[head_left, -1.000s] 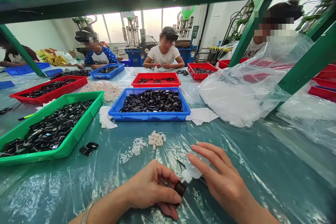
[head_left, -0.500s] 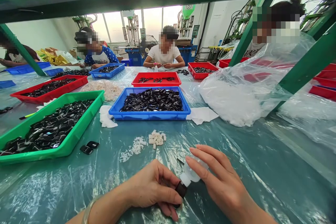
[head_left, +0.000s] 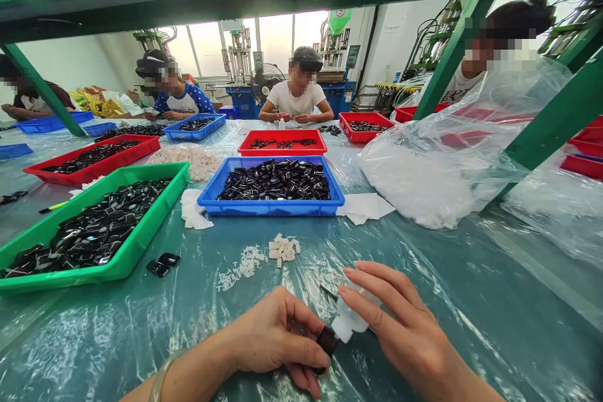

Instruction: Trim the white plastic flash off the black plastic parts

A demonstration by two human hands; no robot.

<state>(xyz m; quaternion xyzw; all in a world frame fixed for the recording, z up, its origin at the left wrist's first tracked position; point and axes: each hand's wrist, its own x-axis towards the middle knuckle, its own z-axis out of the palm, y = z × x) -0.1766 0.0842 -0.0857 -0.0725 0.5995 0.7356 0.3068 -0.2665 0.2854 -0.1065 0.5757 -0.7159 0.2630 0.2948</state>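
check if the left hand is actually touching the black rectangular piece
Touching: the head view shows the left hand pinching the black rectangular piece, with the thumb lying across it.

Black part (head_left: 326, 342) in the left hand (head_left: 277, 340), translucent bottle (head_left: 349, 315) in the right hand (head_left: 407, 326).

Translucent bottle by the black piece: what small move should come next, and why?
Perhaps a light squeeze of the translucent bottle with the right hand: its white tip slants down toward the edge of the black piece, which the left hand pinches, so the two look lined up. Whether tip and piece actually touch, I can't tell.
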